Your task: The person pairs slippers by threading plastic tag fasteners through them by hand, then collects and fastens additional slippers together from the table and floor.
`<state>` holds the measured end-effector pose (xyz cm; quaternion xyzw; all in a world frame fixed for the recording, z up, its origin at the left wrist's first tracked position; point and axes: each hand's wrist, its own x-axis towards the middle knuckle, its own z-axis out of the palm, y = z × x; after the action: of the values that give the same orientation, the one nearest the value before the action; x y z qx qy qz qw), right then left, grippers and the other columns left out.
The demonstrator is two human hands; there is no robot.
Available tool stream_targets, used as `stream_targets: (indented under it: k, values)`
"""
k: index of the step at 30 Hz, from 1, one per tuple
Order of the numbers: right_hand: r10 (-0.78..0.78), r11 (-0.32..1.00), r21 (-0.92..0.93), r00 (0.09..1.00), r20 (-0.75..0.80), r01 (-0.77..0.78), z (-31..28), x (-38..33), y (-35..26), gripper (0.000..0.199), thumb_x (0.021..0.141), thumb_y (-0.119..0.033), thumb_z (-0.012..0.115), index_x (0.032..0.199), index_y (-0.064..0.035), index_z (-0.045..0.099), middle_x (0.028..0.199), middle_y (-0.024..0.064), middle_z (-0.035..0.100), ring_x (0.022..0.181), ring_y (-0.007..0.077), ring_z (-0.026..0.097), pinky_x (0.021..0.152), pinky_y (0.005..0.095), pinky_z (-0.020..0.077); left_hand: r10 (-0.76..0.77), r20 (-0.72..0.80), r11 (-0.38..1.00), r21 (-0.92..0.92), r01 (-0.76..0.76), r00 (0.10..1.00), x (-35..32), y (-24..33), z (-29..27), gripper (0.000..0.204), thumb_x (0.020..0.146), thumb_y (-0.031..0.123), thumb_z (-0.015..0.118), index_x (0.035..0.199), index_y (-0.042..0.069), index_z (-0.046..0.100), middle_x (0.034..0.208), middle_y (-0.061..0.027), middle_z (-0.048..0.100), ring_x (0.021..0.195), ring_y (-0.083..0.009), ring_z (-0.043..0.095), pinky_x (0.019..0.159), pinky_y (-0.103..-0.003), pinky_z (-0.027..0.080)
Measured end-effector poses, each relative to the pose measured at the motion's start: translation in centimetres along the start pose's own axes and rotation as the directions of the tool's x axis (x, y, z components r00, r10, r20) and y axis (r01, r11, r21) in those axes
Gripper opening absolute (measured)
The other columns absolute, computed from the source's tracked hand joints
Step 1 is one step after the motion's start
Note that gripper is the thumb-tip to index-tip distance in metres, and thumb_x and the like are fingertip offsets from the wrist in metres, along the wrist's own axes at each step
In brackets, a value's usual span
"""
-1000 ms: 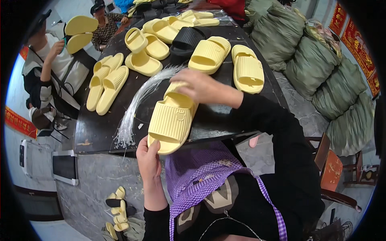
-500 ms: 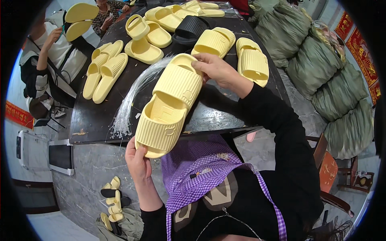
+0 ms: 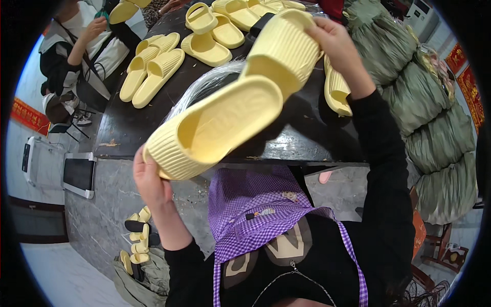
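1. Head view: the left hand (image 3: 151, 181), at about 8 o'clock from centre, is closed around the heel end of a yellow slipper (image 3: 230, 107), fingers curled under its ribbed edge.
2. The right hand (image 3: 335, 43), at about 1 o'clock, grips the slipper's toe strap, fingers wrapped over the ribbed band.
3. The slipper is lifted clear of the table (image 3: 133, 133), tilted, footbed facing the camera, toe end higher.
4. A bundle of clear ties (image 3: 204, 84) lies on the table just behind the slipper.
5. More slippers (image 3: 153, 71) lie around 11 and 12 o'clock.
6. Another person (image 3: 76, 56) sits at 10 o'clock.
7. Green sacks (image 3: 434, 133) are stacked at 3 o'clock.
8. A purple checked apron (image 3: 255, 215) is at 6 o'clock.
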<state>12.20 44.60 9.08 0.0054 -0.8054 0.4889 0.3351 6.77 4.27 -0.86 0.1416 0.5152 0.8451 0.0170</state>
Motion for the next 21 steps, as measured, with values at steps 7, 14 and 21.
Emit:
stream_targets:
  k: [7,14,21]
  values:
    - [0.186,0.876,-0.479,0.88,0.437,0.052,0.9,3.1,-1.8,0.031,0.084,-0.014,0.054,0.11,0.0012,0.057,0.09,0.0058,0.062,0.082,0.0117,0.058,0.074,0.0253,0.0467,-0.259,0.27,0.889,0.443,0.12,0.927,8.2,0.5,3.7,0.03,0.081,0.014,0.06,0.103,-0.005,0.057,0.093,-0.0107,0.062,0.082,-0.0146,0.059,0.073,-0.025,0.048]
    - [0.309,0.89,-0.455,0.724,0.617,0.008,5.7,4.6,1.9,0.028,0.083,-0.014,0.054,0.107,0.0007,0.059,0.092,0.0093,0.063,0.084,0.0165,0.059,0.075,0.0281,0.0469,-0.469,0.417,0.713,0.699,0.055,0.779,16.1,-4.8,10.0,0.033,0.078,0.018,0.064,0.102,-0.004,0.059,0.09,-0.0096,0.063,0.077,-0.0143,0.059,0.069,-0.027,0.048]
    - [-0.004,0.728,-0.639,0.933,0.359,0.249,4.5,0.9,2.5,0.028,0.081,-0.014,0.055,0.104,0.0019,0.058,0.093,0.0181,0.062,0.086,0.0276,0.06,0.077,0.032,0.0464,0.206,0.394,0.554,0.708,-0.439,0.896,19.1,-6.1,8.8,0.036,0.076,0.03,0.065,0.088,-0.005,0.064,0.076,-0.0131,0.064,0.068,-0.0207,0.06,0.064,-0.031,0.047]
